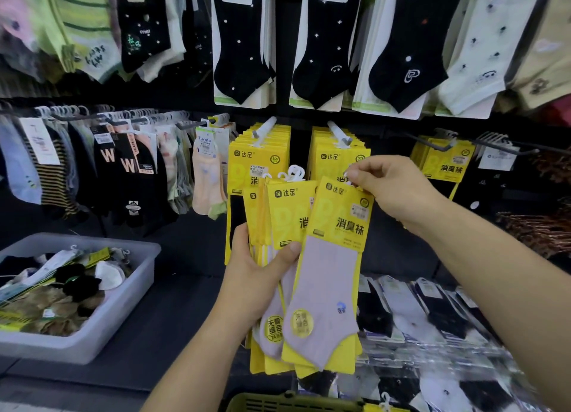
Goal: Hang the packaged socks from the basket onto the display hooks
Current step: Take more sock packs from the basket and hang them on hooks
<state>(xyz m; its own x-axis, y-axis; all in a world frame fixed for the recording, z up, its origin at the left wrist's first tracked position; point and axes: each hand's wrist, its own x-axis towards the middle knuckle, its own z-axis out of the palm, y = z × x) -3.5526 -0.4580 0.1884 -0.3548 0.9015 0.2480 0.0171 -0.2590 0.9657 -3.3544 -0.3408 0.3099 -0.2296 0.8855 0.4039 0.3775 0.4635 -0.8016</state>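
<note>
Centre frame, the left hand (pixel 256 275) grips several yellow sock packs (pixel 285 217); the right hand (pixel 392 189) pinches the front pack (pixel 335 257) by its hanger, below a stocked display hook (pixel 338 132). The held packs are not yet hung.

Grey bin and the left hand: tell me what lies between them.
In the head view, only bare dark shelf top lies between the grey bin and the left hand; nothing stands there.
</note>
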